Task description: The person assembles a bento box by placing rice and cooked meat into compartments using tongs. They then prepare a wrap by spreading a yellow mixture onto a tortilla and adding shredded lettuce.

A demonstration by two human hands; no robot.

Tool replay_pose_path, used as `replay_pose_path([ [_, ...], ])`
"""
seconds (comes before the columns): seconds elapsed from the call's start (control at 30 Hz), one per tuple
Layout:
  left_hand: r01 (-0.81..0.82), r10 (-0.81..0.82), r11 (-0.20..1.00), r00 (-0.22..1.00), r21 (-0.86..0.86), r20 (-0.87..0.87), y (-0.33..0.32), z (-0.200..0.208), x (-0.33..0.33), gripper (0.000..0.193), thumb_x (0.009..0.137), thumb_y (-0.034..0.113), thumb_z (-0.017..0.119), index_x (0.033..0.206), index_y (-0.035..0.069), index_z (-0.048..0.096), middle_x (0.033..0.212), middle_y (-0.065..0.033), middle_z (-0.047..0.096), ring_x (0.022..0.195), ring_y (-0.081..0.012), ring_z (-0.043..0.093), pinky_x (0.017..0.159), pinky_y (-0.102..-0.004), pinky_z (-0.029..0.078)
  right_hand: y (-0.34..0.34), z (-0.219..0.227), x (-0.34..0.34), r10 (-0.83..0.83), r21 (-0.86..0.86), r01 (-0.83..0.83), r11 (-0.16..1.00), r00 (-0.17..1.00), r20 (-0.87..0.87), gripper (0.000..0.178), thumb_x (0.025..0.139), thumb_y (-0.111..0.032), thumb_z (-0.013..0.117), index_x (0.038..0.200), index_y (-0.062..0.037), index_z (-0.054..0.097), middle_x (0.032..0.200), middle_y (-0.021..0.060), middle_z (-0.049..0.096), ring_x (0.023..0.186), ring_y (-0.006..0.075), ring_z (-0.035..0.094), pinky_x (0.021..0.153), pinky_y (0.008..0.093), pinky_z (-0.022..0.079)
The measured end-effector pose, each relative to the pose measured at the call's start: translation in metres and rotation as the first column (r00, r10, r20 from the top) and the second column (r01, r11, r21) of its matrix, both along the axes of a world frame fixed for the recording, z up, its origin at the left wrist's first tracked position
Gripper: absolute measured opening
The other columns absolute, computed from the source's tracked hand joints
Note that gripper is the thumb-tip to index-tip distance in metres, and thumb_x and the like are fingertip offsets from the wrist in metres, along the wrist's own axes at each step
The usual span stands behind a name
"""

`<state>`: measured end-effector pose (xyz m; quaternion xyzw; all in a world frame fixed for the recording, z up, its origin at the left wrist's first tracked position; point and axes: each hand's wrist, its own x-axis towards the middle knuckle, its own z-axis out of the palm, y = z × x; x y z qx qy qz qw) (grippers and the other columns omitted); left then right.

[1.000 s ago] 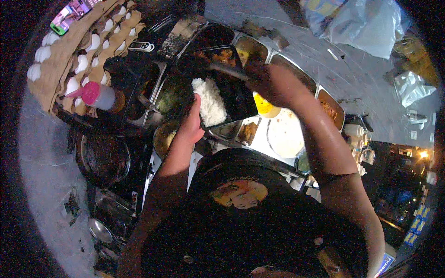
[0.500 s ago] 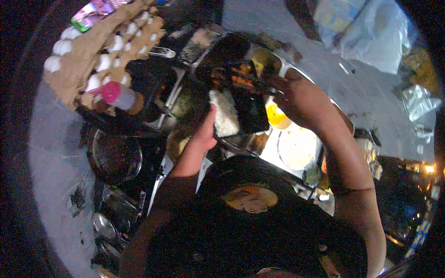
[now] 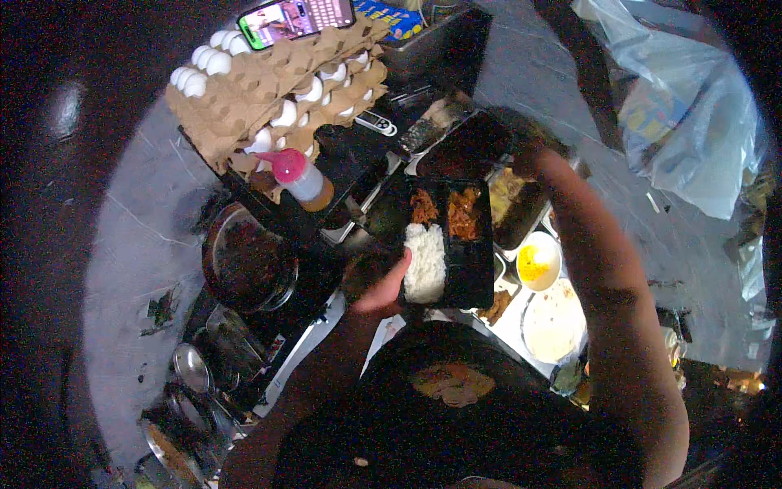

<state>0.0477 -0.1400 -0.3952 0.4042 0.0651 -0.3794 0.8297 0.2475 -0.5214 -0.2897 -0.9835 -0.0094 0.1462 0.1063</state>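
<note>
My left hand [image 3: 384, 292] grips the near left edge of a black compartment tray [image 3: 470, 281], thumb over the rim. White rice [image 3: 425, 265] fills the tray's long left compartment. Reddish-brown food sits in two far compartments: a small portion [image 3: 423, 207] beyond the rice and a larger portion [image 3: 463, 214] beside it. The near right part of the tray shows bare black. My right hand [image 3: 533, 163] reaches beyond the tray's far right corner, over dark food containers. Its fingers are dark and smeared, so what they hold, if anything, is hidden.
Brown egg cartons [image 3: 236, 106] with white eggs stand far left, a lit phone [image 3: 297, 20] on top. Nearer are a pink-capped squeeze bottle [image 3: 300, 179] and a round glass-lidded pan [image 3: 250, 259]. Right of the tray are a bowl with yellow food [image 3: 538, 262] and a round white container [image 3: 554, 322].
My right hand has moved from beside the tray to the far containers. The tray, still in my left hand, now shows its reddish food more clearly. The whole view has shifted.
</note>
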Motion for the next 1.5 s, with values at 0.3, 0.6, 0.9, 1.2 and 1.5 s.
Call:
replay_pose_path([
  [0.3, -0.581, -0.181, 0.507, 0.65, 0.637, 0.738, 0.031, -0.045, -0.031, 0.035, 0.106, 0.04, 0.063, 0.113, 0.008, 0.075, 0.116, -0.0159, 0.075, 0.111, -0.0367, 0.069, 0.099, -0.052, 0.052, 0.076, -0.035, 0.063, 0.112, -0.049, -0.109, 0.993, 0.992, 0.055, 0.044, 0.101, -0.036, 0.068, 0.135, -0.0078, 0.07, 0.128, 0.0229, 0.074, 0.115, 0.0394, 0.072, 0.097, 0.048, 0.057],
  [0.6, -0.672, -0.281, 0.258, 0.635, 0.694, 0.719, 0.027, 0.005, -0.029, 0.035, 0.096, 0.042, 0.074, 0.101, 0.007, 0.078, 0.1, -0.0151, 0.077, 0.099, -0.0381, 0.071, 0.091, -0.0525, 0.052, 0.059, -0.012, 0.041, 0.186, -0.011, -0.187, 0.982, 0.972, 0.141, 0.045, 0.102, -0.037, 0.065, 0.135, -0.0072, 0.069, 0.129, 0.0233, 0.073, 0.115, 0.0403, 0.071, 0.097, 0.0484, 0.057],
  [0.9, -0.265, 0.141, 0.902, 0.927, 0.341, 0.348, 0.007, 0.043, -0.019, 0.046, 0.106, 0.047, 0.061, 0.134, 0.012, 0.07, 0.129, -0.0131, 0.074, 0.117, -0.0295, 0.071, 0.106, -0.0457, 0.053, -0.029, 0.04, -0.015, 0.278, -0.187, -0.27, 0.944, 0.961, 0.013, 0.044, 0.105, -0.036, 0.06, 0.138, -0.0073, 0.066, 0.128, 0.0232, 0.072, 0.115, 0.0435, 0.07, 0.097, 0.0499, 0.057],
  [1.2, -0.096, 0.095, 0.972, 0.995, -0.216, -0.015, -0.019, -0.013, -0.006, 0.065, 0.114, 0.057, 0.045, 0.16, 0.012, 0.049, 0.153, -0.0056, 0.063, 0.137, -0.0212, 0.062, 0.118, -0.0423, 0.048, -0.053, 0.063, -0.035, 0.487, -0.482, -0.444, 0.755, 0.873, -0.04, 0.044, 0.09, -0.016, 0.075, 0.133, -0.0105, 0.07, 0.128, 0.021, 0.072, 0.12, 0.0397, 0.069, 0.1, 0.0492, 0.057],
  [1.5, -0.036, 0.025, 0.987, 0.997, -0.158, -0.071, -0.041, -0.017, 0.02, 0.073, 0.11, 0.065, 0.046, 0.163, 0.014, 0.046, 0.158, -0.0045, 0.058, 0.142, -0.02, 0.058, 0.12, -0.0431, 0.045, 0.039, 0.182, -0.122, -0.04, -0.014, 0.042, 0.999, 0.994, 0.1, 0.036, 0.1, -0.023, 0.075, 0.132, -0.0061, 0.07, 0.104, 0.0128, 0.079, 0.096, 0.0254, 0.074, 0.088, 0.0383, 0.057],
])
